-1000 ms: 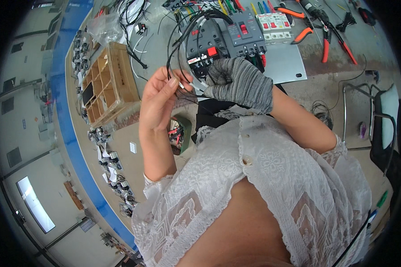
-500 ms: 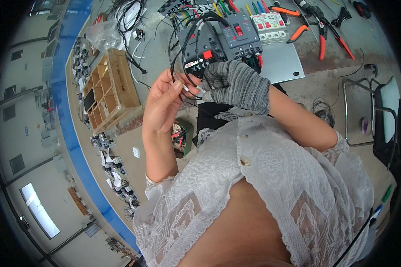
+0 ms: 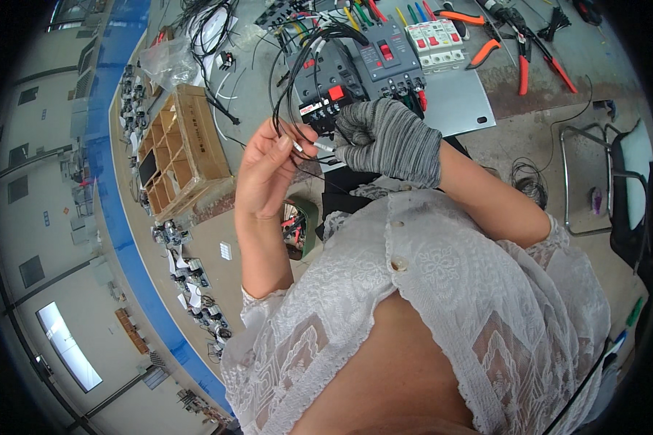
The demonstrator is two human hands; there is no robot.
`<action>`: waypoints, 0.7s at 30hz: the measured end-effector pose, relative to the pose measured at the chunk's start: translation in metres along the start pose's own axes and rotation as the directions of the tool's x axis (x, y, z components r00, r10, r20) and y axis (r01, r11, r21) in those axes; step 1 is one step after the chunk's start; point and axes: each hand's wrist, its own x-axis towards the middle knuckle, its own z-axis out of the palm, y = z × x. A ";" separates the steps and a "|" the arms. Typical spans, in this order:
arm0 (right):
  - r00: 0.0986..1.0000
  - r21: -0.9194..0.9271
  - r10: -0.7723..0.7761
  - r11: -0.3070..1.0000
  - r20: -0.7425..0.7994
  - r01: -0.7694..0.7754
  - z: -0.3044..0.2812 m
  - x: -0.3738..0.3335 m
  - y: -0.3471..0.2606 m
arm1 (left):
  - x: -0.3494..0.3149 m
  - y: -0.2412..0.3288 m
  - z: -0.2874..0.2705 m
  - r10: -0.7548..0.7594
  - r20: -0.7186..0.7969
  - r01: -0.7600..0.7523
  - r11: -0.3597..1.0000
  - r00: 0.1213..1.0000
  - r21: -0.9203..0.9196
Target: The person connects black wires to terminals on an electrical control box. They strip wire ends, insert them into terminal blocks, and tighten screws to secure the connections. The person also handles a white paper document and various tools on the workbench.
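My bare left hand [image 3: 267, 168] pinches thin black wires [image 3: 289, 98] between thumb and fingers, with a white sleeve [image 3: 297, 146] at its fingertips. Opposite it, my right hand [image 3: 390, 141], in a grey knitted glove, has its fingers curled closed. A second white sleeve [image 3: 323, 147] lies between the two hands, reaching the glove's fingertips; what the glove grips is hidden. The wires loop up over a dark device with a red button [image 3: 337, 93], just beyond my hands. Beside it sits a grey moulded-case circuit breaker [image 3: 387, 54] with a red toggle.
White miniature breakers [image 3: 435, 45] stand on a metal plate [image 3: 466, 101], with orange-handled pliers [image 3: 484, 54] and a red-handled tool [image 3: 524, 75] to the right. A compartmented wooden box [image 3: 196, 134] is at left, near a plastic bag [image 3: 168, 64]. A chair [image 3: 617, 170] stands right.
The hands keep nearly the same place. The white sleeve between them shows more plainly now, and the wire loops above have shifted slightly.
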 end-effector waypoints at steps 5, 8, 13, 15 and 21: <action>0.974 -0.388 -0.163 0.917 -0.157 0.091 0.007 -0.007 -0.007 | 0.003 -0.003 0.001 0.012 0.024 -0.012 1.000 1.000 0.006; 0.963 -0.535 -0.206 0.841 -0.174 0.083 0.011 -0.012 -0.014 | 0.004 -0.004 0.000 -0.006 0.021 0.007 1.000 1.000 -0.024; 0.965 -0.514 -0.211 0.852 -0.157 0.103 0.011 -0.011 -0.009 | 0.005 -0.005 -0.004 0.005 0.058 -0.003 1.000 0.998 -0.023; 0.954 -0.487 -0.262 0.858 -0.145 0.162 0.010 -0.010 -0.005 | 0.004 -0.005 -0.004 0.005 0.066 -0.004 1.000 0.998 -0.021; 0.989 -0.123 -0.144 0.981 0.043 0.148 -0.003 -0.005 -0.014 | 0.004 -0.001 -0.005 0.003 0.120 -0.003 1.000 0.993 -0.002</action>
